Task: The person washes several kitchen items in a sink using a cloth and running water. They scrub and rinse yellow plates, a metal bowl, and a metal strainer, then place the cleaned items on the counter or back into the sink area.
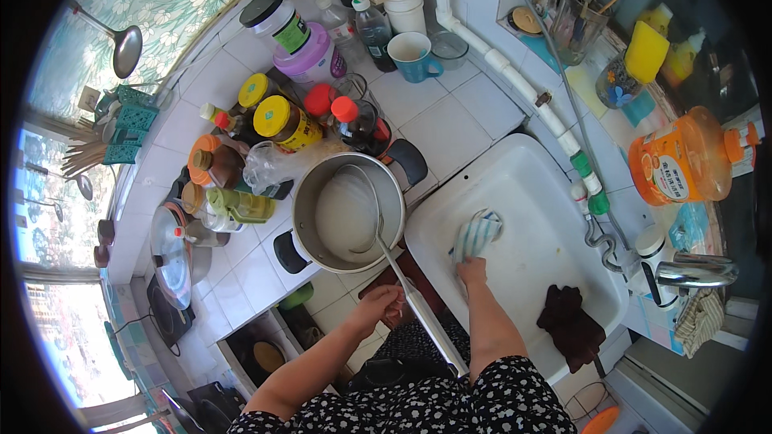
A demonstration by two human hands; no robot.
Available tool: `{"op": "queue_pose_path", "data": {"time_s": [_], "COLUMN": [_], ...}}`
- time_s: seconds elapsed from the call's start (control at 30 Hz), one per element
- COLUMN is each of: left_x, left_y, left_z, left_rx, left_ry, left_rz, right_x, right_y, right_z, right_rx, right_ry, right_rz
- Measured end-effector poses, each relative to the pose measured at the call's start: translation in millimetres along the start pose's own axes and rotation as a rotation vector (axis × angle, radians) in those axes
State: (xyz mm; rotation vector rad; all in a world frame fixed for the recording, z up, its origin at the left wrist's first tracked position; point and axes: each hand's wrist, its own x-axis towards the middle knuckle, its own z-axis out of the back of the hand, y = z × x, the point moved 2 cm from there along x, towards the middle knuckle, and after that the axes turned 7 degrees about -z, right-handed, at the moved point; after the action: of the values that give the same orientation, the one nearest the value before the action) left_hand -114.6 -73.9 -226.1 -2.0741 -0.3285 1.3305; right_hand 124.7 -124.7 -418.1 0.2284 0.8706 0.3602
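My right hand reaches into the white sink, its fingers at the lower edge of a blue-and-white striped cloth, gripping it. My left hand is in front of my body with fingers curled together; whatever they hold is too small to make out. Just right of it passes the long handle of a metal ladle. The ladle's bowl rests inside a steel pot with dark side handles, which contains whitish, cloudy liquid. The pot stands on the tiled counter left of the sink.
A dark wet cloth hangs over the sink's near right edge. Jars and bottles, including a yellow-lidded jar, crowd the counter behind the pot. A blue mug stands farther back. The faucet and an orange jug are at right.
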Motion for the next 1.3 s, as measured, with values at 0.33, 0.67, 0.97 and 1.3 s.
{"op": "queue_pose_path", "data": {"time_s": [0.33, 0.67, 0.97, 1.3], "left_x": [60, 26, 15, 47], "left_y": [5, -21, 4, -11], "left_z": [-76, -184, -215, -209], "left_rx": [0.674, -0.13, 0.242, 1.2], "left_ry": [0.102, 0.471, 0.299, -0.02], "left_rz": [-0.477, -0.082, -0.192, -0.668], "right_x": [-118, -201, -207, -128], "right_y": [45, 3, 13, 10], "right_z": [145, 196, 183, 172], "right_rx": [0.78, 0.73, 1.492, 1.087], "right_ry": [0.084, -0.381, 0.089, 0.165], "right_rz": [0.284, 0.497, 0.171, 0.048]}}
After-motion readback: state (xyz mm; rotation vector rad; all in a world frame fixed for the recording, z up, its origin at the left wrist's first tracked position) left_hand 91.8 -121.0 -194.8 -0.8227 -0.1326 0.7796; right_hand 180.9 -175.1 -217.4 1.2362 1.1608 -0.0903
